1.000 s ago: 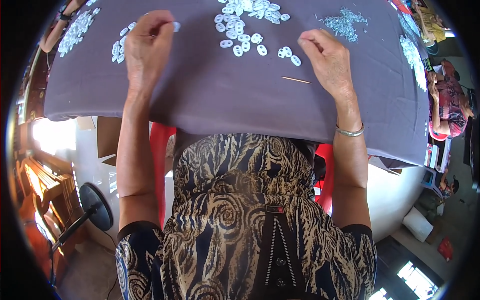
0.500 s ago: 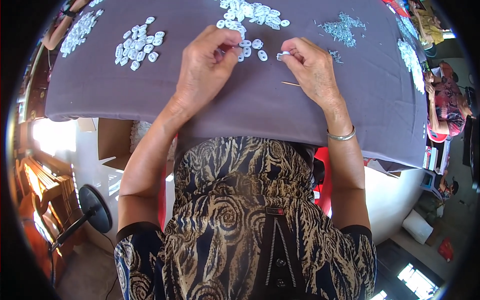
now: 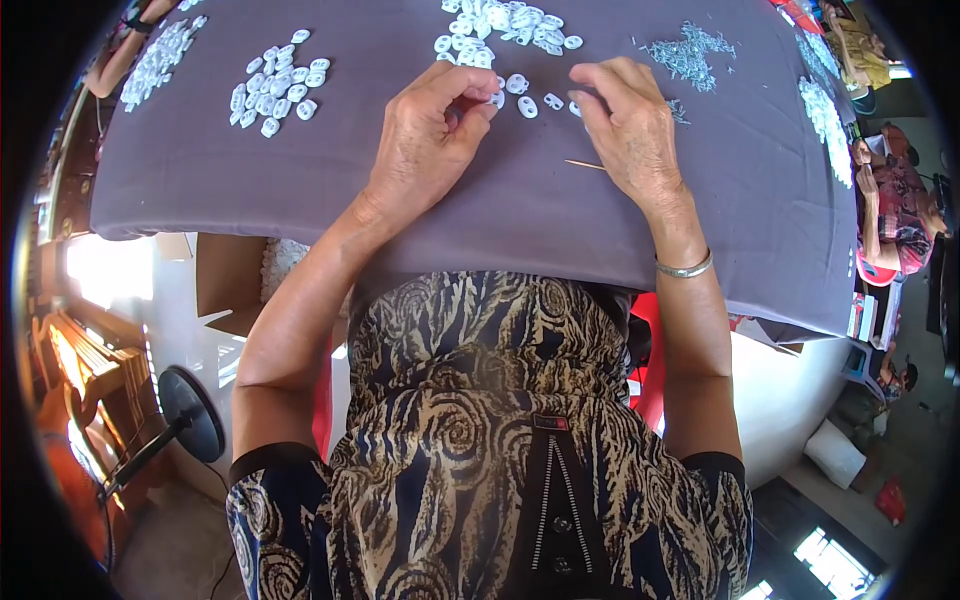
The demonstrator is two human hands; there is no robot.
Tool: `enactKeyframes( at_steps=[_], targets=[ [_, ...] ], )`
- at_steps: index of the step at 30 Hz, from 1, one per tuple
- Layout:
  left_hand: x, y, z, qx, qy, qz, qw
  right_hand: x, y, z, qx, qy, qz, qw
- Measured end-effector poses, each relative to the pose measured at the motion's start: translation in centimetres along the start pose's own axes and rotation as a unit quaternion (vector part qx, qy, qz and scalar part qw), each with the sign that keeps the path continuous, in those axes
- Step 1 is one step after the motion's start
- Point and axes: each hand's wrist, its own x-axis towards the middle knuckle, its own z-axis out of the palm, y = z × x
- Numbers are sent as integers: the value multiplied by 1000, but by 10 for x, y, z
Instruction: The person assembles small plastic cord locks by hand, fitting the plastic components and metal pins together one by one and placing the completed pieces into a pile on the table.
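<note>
My left hand [image 3: 435, 125] is over the middle of the cloth, thumb and fingers curled together. A white oval plastic piece with holes [image 3: 498, 99] shows at its fingertips; I cannot make out what lies between them. My right hand [image 3: 630, 125] has thumb and forefinger apart, just above a partly hidden white piece [image 3: 575, 108]. Between the hands a small white piece [image 3: 553, 101] lies on the cloth, beside an oval piece [image 3: 528, 107] and another oval piece [image 3: 517, 84]. A thin wooden pick [image 3: 584, 164] lies left of my right wrist.
A dark grey cloth [image 3: 520, 220] covers the table. White oval pieces are heaped at the far middle [image 3: 500, 22] and in a left pile [image 3: 275, 85]. Small metal springs [image 3: 690, 58] lie at far right. Other people's arms [image 3: 110, 72] and piles are at the sides.
The small white piece at my right fingertips now lies on the cloth, and those fingers have parted. My left hand has shifted slightly right, toward the loose oval pieces.
</note>
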Motion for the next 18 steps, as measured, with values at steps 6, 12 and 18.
enactKeyframes(
  at_steps=[6, 12, 18],
  targets=[
    [0, 0, 1, -2, 2, -2, 1000, 5, -5, 12, 13, -56, 4, 998],
    [-1, 0, 3, -19, 6, 3, 1000, 4, -4, 11, 51, -83, 37, 995],
    [-2, 2, 2, -28, 1, 0, 1000, 3, -11, 6, 75, -77, 37, 994]
  ],
)
